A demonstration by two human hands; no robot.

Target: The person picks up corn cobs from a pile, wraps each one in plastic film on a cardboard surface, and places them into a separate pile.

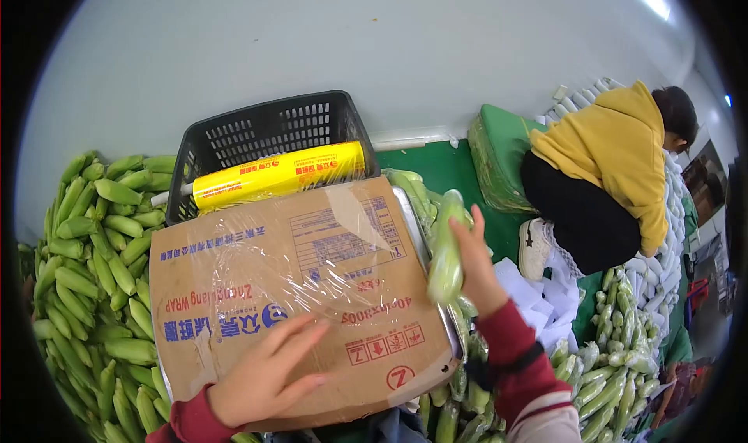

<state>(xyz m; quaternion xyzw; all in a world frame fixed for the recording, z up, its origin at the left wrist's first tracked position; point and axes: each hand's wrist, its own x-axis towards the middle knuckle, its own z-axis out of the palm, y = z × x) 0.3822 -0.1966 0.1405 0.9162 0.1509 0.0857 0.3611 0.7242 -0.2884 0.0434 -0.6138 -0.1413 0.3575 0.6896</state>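
My left hand (261, 377) lies flat with fingers spread on clear film stretched over a brown cardboard box (312, 248). At the box's right edge, my right hand (475, 264) grips a wrapped ear of corn (446, 248) and holds it upright. A yellow roll of cling wrap (276, 174) rests along the back of the box, its film running down over the cardboard. Both sleeves are red.
A black plastic crate (265, 127) stands behind the roll. Green corn is heaped at the left (97, 271), and wrapped corn lies at the right (615, 373). A person in a yellow hoodie (615, 155) crouches at right on the green floor.
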